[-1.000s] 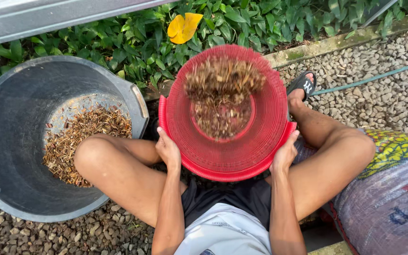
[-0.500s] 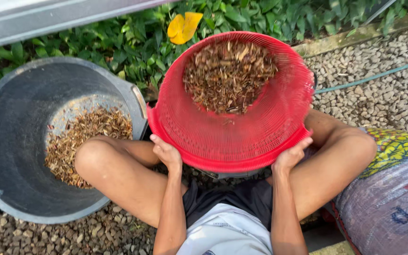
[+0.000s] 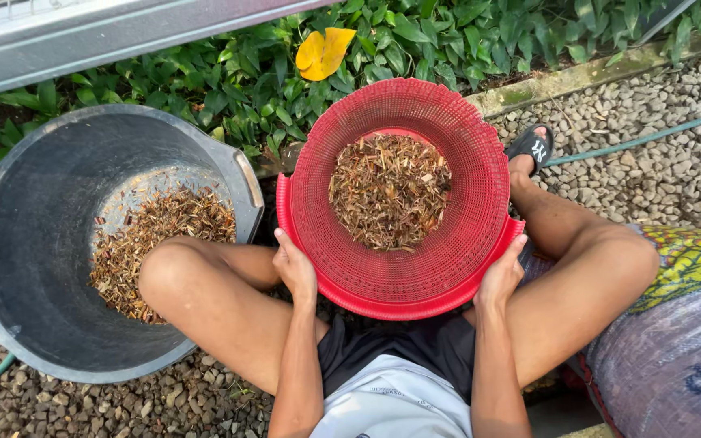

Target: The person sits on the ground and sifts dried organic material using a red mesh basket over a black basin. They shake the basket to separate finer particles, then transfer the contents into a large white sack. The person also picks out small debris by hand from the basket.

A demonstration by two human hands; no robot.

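Since a moment ago you've levelled the red mesh sieve basket (image 3: 399, 195), and the brown chaff (image 3: 389, 191) has settled mid-basket. Your left hand (image 3: 295, 268) and right hand (image 3: 501, 276) grip its near rim, basket straight ahead between them, both equally near; grey tub (image 3: 34, 243) sits left.

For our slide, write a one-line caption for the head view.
Both hands, left and right, hold a red mesh basket of brown chaff.
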